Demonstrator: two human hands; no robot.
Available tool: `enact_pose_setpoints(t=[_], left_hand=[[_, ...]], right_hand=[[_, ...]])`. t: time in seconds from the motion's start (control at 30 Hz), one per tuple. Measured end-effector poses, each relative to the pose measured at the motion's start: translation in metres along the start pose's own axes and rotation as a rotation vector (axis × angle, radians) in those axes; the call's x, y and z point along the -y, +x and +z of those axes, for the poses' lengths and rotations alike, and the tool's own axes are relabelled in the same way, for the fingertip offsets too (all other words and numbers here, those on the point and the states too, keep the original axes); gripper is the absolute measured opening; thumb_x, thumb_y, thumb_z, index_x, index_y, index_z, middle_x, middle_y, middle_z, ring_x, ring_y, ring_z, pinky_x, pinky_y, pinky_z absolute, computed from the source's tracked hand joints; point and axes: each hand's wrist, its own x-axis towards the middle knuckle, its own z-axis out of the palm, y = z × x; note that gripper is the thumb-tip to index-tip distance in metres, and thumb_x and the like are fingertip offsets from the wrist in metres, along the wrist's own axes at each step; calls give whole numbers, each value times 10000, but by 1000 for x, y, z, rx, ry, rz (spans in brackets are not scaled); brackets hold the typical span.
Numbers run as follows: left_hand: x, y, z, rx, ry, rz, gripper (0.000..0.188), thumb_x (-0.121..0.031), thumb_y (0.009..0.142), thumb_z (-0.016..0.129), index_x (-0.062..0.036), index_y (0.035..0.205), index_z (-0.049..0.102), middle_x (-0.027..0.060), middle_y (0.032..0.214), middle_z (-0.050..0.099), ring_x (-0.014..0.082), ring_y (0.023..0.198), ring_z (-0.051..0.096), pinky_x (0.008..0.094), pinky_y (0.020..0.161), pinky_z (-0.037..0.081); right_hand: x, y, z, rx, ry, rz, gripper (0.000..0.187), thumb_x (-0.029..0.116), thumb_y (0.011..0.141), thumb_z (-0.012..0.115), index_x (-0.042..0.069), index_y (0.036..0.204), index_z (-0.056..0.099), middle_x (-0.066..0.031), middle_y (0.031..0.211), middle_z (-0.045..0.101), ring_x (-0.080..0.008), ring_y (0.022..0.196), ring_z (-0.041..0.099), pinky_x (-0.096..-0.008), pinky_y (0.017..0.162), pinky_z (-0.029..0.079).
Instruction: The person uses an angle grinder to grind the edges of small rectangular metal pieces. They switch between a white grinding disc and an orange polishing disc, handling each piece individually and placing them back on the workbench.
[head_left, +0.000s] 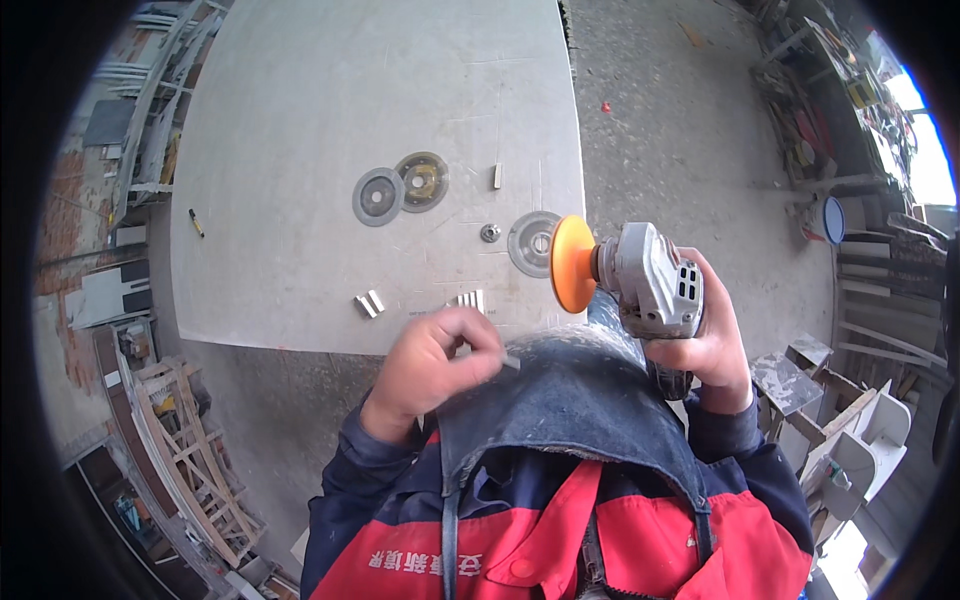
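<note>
My right hand is wrapped round the body of an angle grinder, held up off the table's near right corner. An orange round disc is fitted on it, facing left. The fingers of my left hand are pinched on a small grey strip, whose end sticks out to the right above my apron. On the pale table beyond lie a grey cutting disc, a metal flange nut, and two overlapping discs, one grey and one yellow-centred.
Small pale strips lie near the table's front edge, with more strips beside my left hand. A single strip lies farther back. A yellow-black marker is at the left. A bucket and cluttered shelves stand right; wooden frames lean left.
</note>
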Motion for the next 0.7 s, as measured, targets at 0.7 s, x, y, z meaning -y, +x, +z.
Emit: enact_pose_setpoints(t=[0.7], left_hand=[[-13, 27, 19, -362, -516, 342, 271, 53, 953, 731, 12, 1217, 686, 120, 1049, 754, 181, 912, 731, 332, 837, 623]], right_hand=[[15, -3, 24, 124, -140, -35, 839, 166, 624, 910, -27, 1357, 551, -91, 1186, 702, -156, 1126, 674, -332, 1023, 520]])
